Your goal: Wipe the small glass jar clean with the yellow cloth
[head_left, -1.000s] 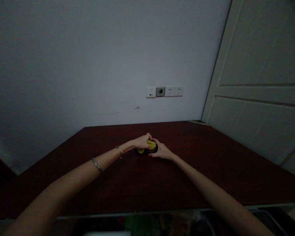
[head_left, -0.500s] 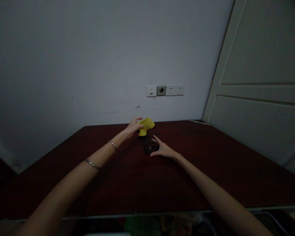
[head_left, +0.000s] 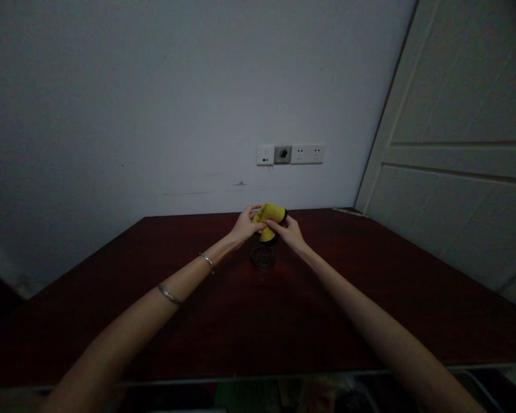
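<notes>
A yellow cloth [head_left: 272, 213] with a dark edge or underside is held up between both hands above the far part of the table. My left hand [head_left: 246, 226] grips its left side, thumb across the front. My right hand [head_left: 291, 233] pinches it from the right, fingers partly hidden behind it. Just below and nearer to me, a dark see-through glass dish [head_left: 262, 259], like an ashtray, stands on the table with no hand touching it. Two bracelets circle my left forearm.
The dark red table [head_left: 206, 332] reaches back to a pale wall carrying a row of sockets [head_left: 290, 154]. A white panelled door [head_left: 460, 155] stands on the right. Below the table's front edge lie dim items, among them something green [head_left: 241, 397].
My right hand has left the glass dish and moved up to take hold of the yellow cloth. My left hand has shifted slightly right with the cloth.
</notes>
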A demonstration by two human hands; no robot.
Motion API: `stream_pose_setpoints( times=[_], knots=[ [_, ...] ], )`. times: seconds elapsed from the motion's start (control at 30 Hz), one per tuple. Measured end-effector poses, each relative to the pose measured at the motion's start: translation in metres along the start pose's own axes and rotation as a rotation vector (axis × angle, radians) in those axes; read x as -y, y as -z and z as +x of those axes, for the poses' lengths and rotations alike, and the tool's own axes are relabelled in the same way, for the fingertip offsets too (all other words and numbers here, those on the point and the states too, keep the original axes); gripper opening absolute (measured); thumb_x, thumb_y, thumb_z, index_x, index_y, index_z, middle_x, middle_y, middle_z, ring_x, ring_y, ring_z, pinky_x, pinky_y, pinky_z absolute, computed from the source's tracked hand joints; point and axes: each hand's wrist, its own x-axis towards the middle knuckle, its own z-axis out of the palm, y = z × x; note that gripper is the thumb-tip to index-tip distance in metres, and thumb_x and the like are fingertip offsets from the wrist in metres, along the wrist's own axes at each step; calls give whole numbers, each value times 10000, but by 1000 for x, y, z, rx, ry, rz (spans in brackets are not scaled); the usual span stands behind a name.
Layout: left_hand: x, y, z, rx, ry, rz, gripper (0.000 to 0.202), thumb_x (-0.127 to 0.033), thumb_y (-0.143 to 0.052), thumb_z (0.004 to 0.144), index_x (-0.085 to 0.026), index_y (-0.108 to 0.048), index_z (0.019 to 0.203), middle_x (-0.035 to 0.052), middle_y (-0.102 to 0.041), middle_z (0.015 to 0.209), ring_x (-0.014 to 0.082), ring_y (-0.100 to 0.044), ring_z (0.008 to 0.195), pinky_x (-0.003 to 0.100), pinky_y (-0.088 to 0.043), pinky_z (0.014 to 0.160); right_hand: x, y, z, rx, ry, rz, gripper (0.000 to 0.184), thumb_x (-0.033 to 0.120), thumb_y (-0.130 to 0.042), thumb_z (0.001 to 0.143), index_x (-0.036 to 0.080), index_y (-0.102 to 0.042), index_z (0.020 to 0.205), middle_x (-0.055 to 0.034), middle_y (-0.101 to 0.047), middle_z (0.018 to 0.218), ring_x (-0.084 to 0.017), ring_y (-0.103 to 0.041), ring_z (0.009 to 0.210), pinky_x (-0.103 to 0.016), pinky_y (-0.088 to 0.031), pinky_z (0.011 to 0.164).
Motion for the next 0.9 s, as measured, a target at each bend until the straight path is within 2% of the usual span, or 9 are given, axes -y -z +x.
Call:
stream_pose_setpoints(
  times=[0.1, 0.2, 0.3, 0.4, 0.5, 0.57, 0.63, 0.73, 0.9],
  knots=[
    [10, 5, 0, 48, -45, 106, 636, -99, -662, 607, -149, -413, 1190, 105, -591, 1044, 187, -584, 908, 355, -460, 807, 2, 9, 7, -56, 64, -75, 530, 467, -684, 632, 127, -596, 1028, -100, -661, 1051, -245, -617, 962, -396, -480, 880],
    [24, 23, -10, 93, 16, 298, 749, -199, -727, 601, -155, -367, 1256, 163, -519, 1184, 258, -504, 1104, 437, -398, 921, 0, 30, 14, -79, 57, -135, 502, 462, -663, 660, 141, -593, 1040, -95, -663, 1039, -246, -622, 942, -407, -493, 849],
    [43, 42, -26, 260, 124, 431, 918, -327, -755, 592, -162, -257, 1345, 219, -409, 1308, 308, -417, 1212, 480, -340, 980, -2, 49, 17, 24, -26, -217, 481, 445, -671, 660, 141, -608, 1028, -99, -672, 994, -246, -632, 893, -416, -506, 811],
    [59, 45, -43, 383, 169, 460, 1063, -368, -773, 562, -156, -144, 1392, 238, -352, 1357, 317, -392, 1239, 487, -302, 1017, 2, 55, 17, 174, -90, -244, 473, 420, -687, 654, 157, -613, 1041, -76, -680, 949, -223, -641, 818, -392, -525, 752],
    [67, 34, -53, 414, 125, 417, 1152, -352, -793, 534, -151, -65, 1403, 236, -358, 1354, 306, -394, 1242, 493, -272, 1039, 10, 51, 16, 467, -102, -287, 425, 411, -674, 670, 182, -634, 1026, -44, -685, 938, -208, -639, 804, -352, -528, 711],
    [67, 25, -57, 436, 34, 366, 1145, -327, -792, 541, -166, -56, 1402, 215, -362, 1357, 293, -376, 1256, 490, -263, 1049, 14, 44, 18, 680, -53, -379, 380, 399, -669, 676, 201, -656, 1001, -21, -685, 943, -211, -632, 841, -341, -516, 736],
    [66, 19, -60, 414, -10, 357, 1155, -316, -790, 546, -170, -31, 1403, 211, -329, 1380, 291, -343, 1277, 489, -252, 1057, 16, 36, 21, 821, 27, -507, 343, 366, -676, 672, 226, -671, 986, -3, -687, 938, -216, -626, 868, -348, -494, 785],
    [69, 17, -62, 384, -28, 381, 1147, -328, -785, 553, -161, -33, 1402, 213, -293, 1400, 295, -322, 1289, 483, -247, 1064, 17, 21, 24, 900, 126, -704, 305, 287, -684, 663, 266, -685, 966, 5, -686, 947, -227, -620, 891, -348, -462, 818],
    [80, 20, -61, 330, -59, 407, 1115, -371, -782, 549, -146, -90, 1393, 204, -325, 1388, 299, -343, 1277, 470, -273, 1055, 21, -1, 17, 879, 207, -1042, 345, 201, -653, 662, 320, -660, 986, -14, -666, 984, -246, -611, 905, -318, -447, 725]
  ],
)
